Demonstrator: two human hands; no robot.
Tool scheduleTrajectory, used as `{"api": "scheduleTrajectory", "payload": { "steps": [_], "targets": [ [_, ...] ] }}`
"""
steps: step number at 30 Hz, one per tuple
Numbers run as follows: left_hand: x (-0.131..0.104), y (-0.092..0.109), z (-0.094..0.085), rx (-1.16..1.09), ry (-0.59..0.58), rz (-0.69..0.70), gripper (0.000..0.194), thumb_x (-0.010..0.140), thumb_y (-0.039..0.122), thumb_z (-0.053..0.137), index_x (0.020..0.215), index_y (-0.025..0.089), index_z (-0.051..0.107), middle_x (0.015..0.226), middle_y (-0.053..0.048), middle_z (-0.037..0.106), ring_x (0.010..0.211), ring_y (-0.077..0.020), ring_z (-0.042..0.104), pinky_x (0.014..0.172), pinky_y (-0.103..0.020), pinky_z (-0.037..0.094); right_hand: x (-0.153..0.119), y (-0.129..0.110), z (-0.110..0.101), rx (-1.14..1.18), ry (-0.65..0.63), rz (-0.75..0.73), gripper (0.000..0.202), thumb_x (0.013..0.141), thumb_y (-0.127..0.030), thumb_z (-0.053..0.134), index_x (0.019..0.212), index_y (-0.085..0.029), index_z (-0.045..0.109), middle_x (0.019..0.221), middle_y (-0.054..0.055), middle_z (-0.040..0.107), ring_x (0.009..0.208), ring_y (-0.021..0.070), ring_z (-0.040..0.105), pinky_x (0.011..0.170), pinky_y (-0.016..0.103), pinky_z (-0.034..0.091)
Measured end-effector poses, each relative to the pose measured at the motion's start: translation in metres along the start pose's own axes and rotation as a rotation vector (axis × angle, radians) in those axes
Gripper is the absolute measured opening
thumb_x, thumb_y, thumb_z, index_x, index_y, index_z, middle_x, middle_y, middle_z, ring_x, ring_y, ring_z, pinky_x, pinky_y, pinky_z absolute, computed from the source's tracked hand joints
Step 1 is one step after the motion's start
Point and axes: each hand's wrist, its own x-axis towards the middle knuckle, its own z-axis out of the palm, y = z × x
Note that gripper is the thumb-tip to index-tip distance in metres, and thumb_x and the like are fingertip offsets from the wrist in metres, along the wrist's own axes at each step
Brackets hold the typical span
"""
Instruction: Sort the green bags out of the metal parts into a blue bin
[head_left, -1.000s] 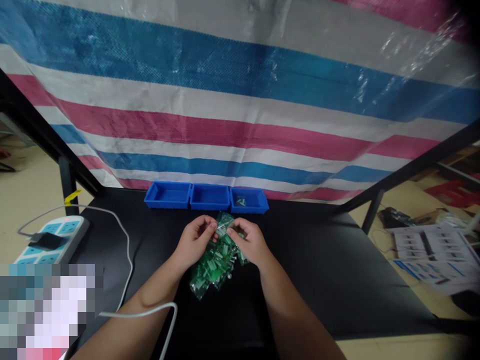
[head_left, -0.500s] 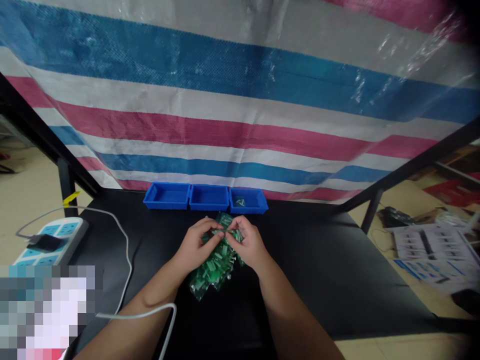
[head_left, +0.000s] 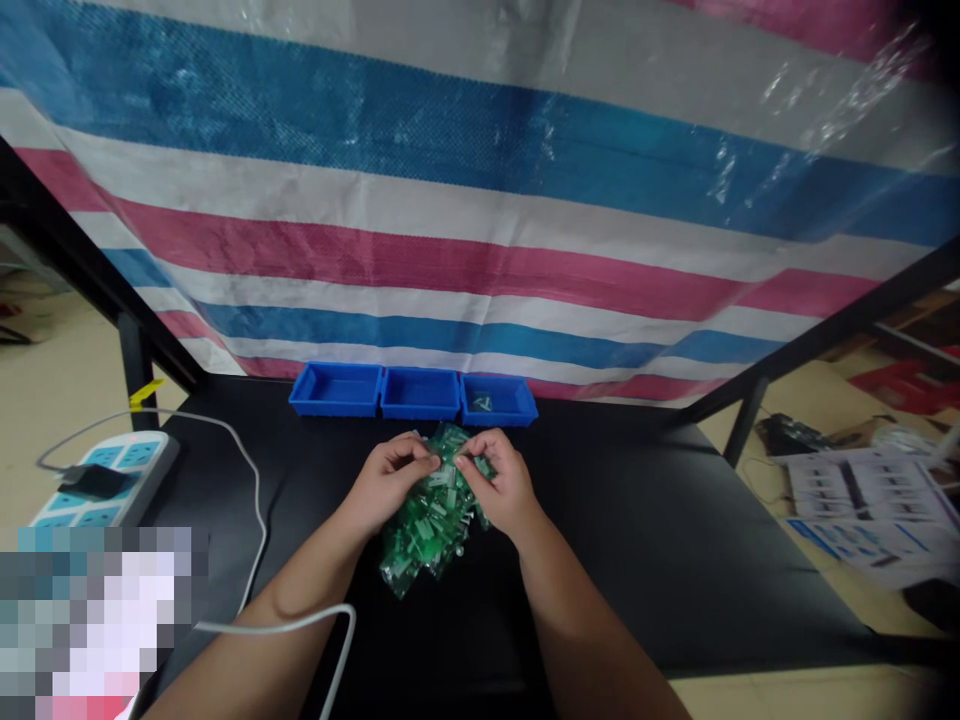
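A heap of small clear packets with green contents (head_left: pixel 426 530) lies on the black table in front of me. My left hand (head_left: pixel 390 482) is at the heap's upper left, thumb and fingertips pinched together. Over the upper right of the heap, my right hand (head_left: pixel 500 482) pinches too, its thumb and index finger pressed together. A small gap separates the two pinches. Whatever is between the fingertips of either hand is too small to make out.
Three blue trays stand in a row behind the heap: left (head_left: pixel 335 390), middle (head_left: pixel 420 394) and right (head_left: pixel 499 400), the last holding small pieces. A white power strip (head_left: pixel 112 480) with a plug and cable (head_left: pixel 259 500) is at left. Striped sheeting (head_left: pixel 480 250) hangs behind.
My hands have drawn slightly apart at the fingertips, opening a gap over the heap. The heap and the trays look unchanged.
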Motion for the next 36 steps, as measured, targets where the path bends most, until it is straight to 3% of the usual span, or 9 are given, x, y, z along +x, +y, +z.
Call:
{"api": "scheduleTrajectory", "payload": {
  "steps": [5, 10, 15, 20, 26, 30, 33, 36],
  "targets": [
    [-0.0016, -0.0049, 0.002, -0.121, -0.043, -0.116, 0.029, 0.082, 0.042, 0.076, 0.074, 0.017, 0.065, 0.072, 0.002, 0.053, 0.061, -0.0105, 0.049, 0.055, -0.023, 0.042, 0.0025, -0.0035, 0.0008, -0.008, -0.031, -0.006, 0.006, 0.095, -0.029, 0.061, 0.093, -0.024, 0.058, 0.085, 0.002, 0.064, 0.077, 0.0172, 0.063, 0.074, 0.031, 0.052],
    [-0.0004, -0.0081, 0.0016, -0.187, -0.002, -0.123, 0.028, 0.079, 0.041, 0.08, 0.079, 0.016, 0.066, 0.078, 0.0, 0.063, 0.067, -0.0122, 0.059, 0.065, -0.025, 0.051, 0.005, -0.0082, 0.0025, -0.05, -0.102, -0.048, 0.007, 0.094, -0.026, 0.063, 0.101, -0.024, 0.065, 0.091, 0.004, 0.067, 0.083, 0.0186, 0.065, 0.077, 0.032, 0.053],
    [0.0003, -0.0054, 0.0017, -0.236, 0.036, -0.149, 0.026, 0.077, 0.037, 0.081, 0.075, 0.016, 0.065, 0.077, -0.001, 0.064, 0.073, -0.0137, 0.062, 0.075, -0.027, 0.055, 0.0059, -0.0098, 0.0039, -0.067, -0.046, -0.074, 0.008, 0.093, -0.023, 0.064, 0.098, -0.024, 0.07, 0.091, 0.005, 0.068, 0.085, 0.0195, 0.066, 0.079, 0.034, 0.055],
    [0.0017, -0.0057, 0.0026, -0.28, 0.08, -0.19, 0.031, 0.079, 0.041, 0.077, 0.068, 0.016, 0.061, 0.073, -0.001, 0.062, 0.068, -0.013, 0.061, 0.074, -0.027, 0.055, 0.0048, -0.0096, 0.0037, -0.09, -0.021, -0.109, 0.013, 0.091, -0.021, 0.065, 0.1, -0.025, 0.073, 0.095, 0.005, 0.069, 0.088, 0.0203, 0.067, 0.081, 0.035, 0.057],
    [0.0025, -0.0106, 0.0034, -0.259, 0.13, -0.06, 0.031, 0.08, 0.037, 0.079, 0.083, 0.02, 0.053, 0.078, 0.003, 0.06, 0.069, -0.0111, 0.06, 0.074, -0.028, 0.056, 0.0035, -0.008, 0.003, -0.144, -0.019, -0.126, 0.024, 0.091, -0.02, 0.064, 0.112, -0.028, 0.072, 0.101, 0.006, 0.069, 0.091, 0.0209, 0.068, 0.083, 0.036, 0.057],
    [0.0009, -0.0079, 0.0, -0.025, 0.094, 0.058, 0.025, 0.089, 0.036, 0.069, 0.108, 0.022, 0.063, 0.081, 0.001, 0.06, 0.073, -0.0144, 0.063, 0.072, -0.028, 0.053, 0.0033, -0.0069, 0.0039, -0.186, -0.015, -0.128, 0.026, 0.093, -0.019, 0.062, 0.115, -0.028, 0.071, 0.103, 0.006, 0.068, 0.092, 0.0207, 0.067, 0.084, 0.036, 0.056],
    [-0.0006, -0.0067, -0.0033, 0.226, 0.077, 0.127, 0.022, 0.095, 0.034, 0.061, 0.104, 0.021, 0.074, 0.088, -0.005, 0.064, 0.078, -0.0167, 0.064, 0.074, -0.028, 0.051, 0.0038, -0.0071, 0.0045, -0.198, -0.028, -0.113, 0.022, 0.094, -0.02, 0.06, 0.112, -0.028, 0.07, 0.101, 0.006, 0.066, 0.09, 0.0206, 0.067, 0.083, 0.035, 0.056],
    [-0.0011, -0.0077, -0.0035, 0.246, 0.082, 0.18, 0.02, 0.09, 0.033, 0.067, 0.103, 0.021, 0.077, 0.094, -0.007, 0.062, 0.082, -0.0176, 0.062, 0.075, -0.03, 0.053, 0.0043, -0.0075, 0.0043, -0.217, -0.036, -0.108, 0.019, 0.095, -0.02, 0.059, 0.109, -0.027, 0.069, 0.1, 0.007, 0.064, 0.092, 0.0211, 0.065, 0.084, 0.035, 0.055]
  ]
}}
